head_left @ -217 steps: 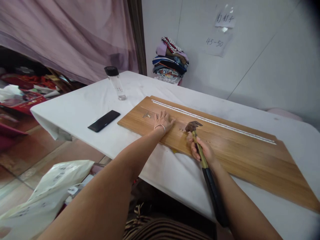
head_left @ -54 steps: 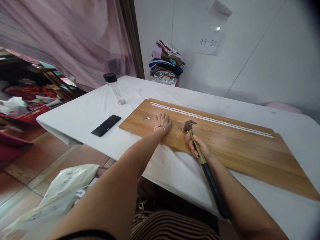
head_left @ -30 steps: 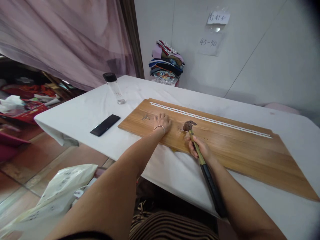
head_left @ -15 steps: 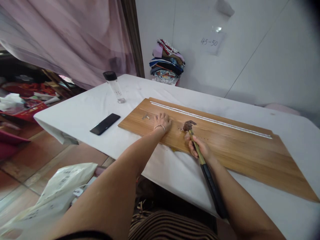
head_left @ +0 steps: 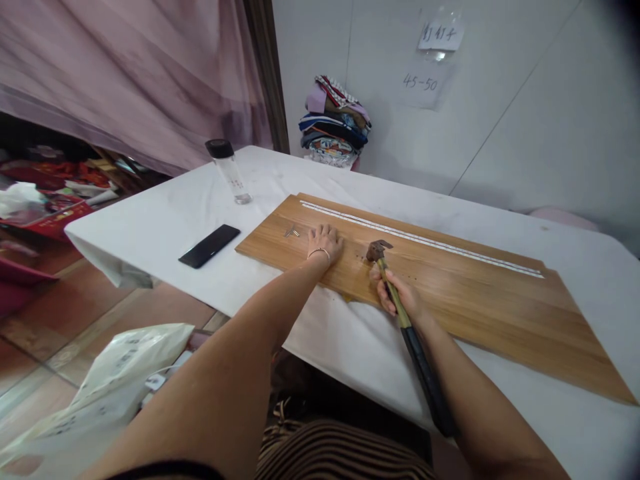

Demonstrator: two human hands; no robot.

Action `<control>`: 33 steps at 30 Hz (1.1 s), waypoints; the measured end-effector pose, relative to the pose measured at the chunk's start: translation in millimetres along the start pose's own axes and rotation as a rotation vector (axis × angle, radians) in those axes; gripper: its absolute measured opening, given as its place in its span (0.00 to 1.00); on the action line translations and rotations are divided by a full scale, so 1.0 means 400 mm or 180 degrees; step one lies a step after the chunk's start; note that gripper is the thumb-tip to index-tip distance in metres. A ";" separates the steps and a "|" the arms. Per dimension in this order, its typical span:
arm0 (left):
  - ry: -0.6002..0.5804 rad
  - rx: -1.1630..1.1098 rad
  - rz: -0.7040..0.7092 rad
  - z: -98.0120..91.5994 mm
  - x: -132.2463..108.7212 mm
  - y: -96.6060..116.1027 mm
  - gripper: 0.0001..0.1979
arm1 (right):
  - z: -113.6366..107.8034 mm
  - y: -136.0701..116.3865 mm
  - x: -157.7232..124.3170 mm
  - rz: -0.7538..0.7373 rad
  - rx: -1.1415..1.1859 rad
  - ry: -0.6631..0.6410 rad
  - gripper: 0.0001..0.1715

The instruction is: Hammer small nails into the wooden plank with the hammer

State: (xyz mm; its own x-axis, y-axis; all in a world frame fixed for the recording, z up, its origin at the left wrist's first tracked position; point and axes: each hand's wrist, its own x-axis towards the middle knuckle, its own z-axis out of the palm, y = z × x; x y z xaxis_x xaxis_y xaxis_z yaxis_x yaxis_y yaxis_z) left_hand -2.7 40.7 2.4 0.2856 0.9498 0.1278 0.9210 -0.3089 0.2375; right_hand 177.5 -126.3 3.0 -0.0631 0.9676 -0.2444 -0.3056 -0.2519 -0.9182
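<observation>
A long wooden board [head_left: 480, 300] lies on the white-covered table. My left hand [head_left: 325, 243] rests flat on its left part, fingers spread, with a bracelet at the wrist. Just left of those fingers is a small group of nails [head_left: 292, 232]. My right hand [head_left: 400, 297] is wrapped around the upper handle of a claw hammer [head_left: 416, 363], near the rusty head. The head is at the board's surface, beside a few small dark marks; whether it touches the wood I cannot tell. The hammer's black grip points back toward me.
A black phone [head_left: 210, 246] and a clear bottle with a dark lid [head_left: 231, 172] are on the table [head_left: 150, 207] left of the board. Two white strips [head_left: 425, 239] run along the board's far side. Folded clothes [head_left: 334, 123] are stacked by the wall.
Both hands and the hammer stay in nearly the same place. Only the camera view has shifted slightly, and the upper paper on the wall now shows its writing.
</observation>
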 end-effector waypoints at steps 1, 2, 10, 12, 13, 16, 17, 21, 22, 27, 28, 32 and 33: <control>0.0022 -0.0008 0.0016 0.001 0.000 -0.001 0.18 | 0.000 0.001 0.000 0.0003 -0.0006 0.0003 0.25; 0.0041 -0.0012 0.0029 0.002 0.000 -0.002 0.18 | -0.001 0.001 0.000 -0.0002 -0.0005 0.0007 0.24; 0.0010 0.0055 0.0015 0.008 0.007 -0.004 0.19 | -0.001 0.003 0.000 -0.0017 -0.0040 0.0034 0.27; 0.0003 0.0035 0.0015 0.010 0.008 -0.005 0.19 | 0.000 0.002 0.000 -0.0030 -0.0055 0.0042 0.27; 0.0003 0.0025 0.0014 0.011 0.009 -0.006 0.19 | -0.001 0.002 0.000 -0.0031 -0.0056 0.0036 0.27; 0.0040 0.0020 0.0017 0.015 0.009 -0.008 0.19 | -0.002 0.000 0.000 0.0015 -0.0052 -0.0002 0.25; 0.0052 0.0025 0.0018 0.016 0.009 -0.008 0.19 | -0.002 0.000 0.000 0.0032 -0.0050 -0.0008 0.25; 0.0041 0.0013 0.0003 0.014 0.006 -0.007 0.20 | -0.005 0.002 0.002 0.0054 -0.0029 0.0001 0.24; 0.0037 -0.0002 -0.0007 0.012 0.007 -0.007 0.20 | -0.006 0.003 0.003 0.0052 -0.0022 0.0006 0.24; -0.0066 -0.0240 -0.0137 0.002 0.020 -0.020 0.17 | -0.005 0.005 0.004 0.0025 -0.0014 0.0003 0.25; -0.0085 -0.0312 -0.0192 0.000 0.023 -0.024 0.17 | -0.004 0.004 0.003 0.0015 -0.0013 -0.0005 0.25; -0.0098 -0.0431 -0.0265 -0.007 0.024 -0.031 0.17 | -0.001 0.000 0.000 -0.0025 -0.0006 -0.0001 0.27; -0.0095 -0.0412 -0.0239 -0.010 0.020 -0.029 0.16 | -0.001 -0.001 -0.001 -0.0018 -0.0011 0.0015 0.27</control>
State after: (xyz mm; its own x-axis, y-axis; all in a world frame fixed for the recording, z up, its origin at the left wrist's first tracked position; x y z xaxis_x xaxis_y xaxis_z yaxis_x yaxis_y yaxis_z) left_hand -12.2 51.9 4.3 0.2267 0.9709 0.0767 0.8988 -0.2389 0.3676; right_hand 177.9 -126.6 3.3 -0.0570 0.9690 -0.2405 -0.3028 -0.2464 -0.9207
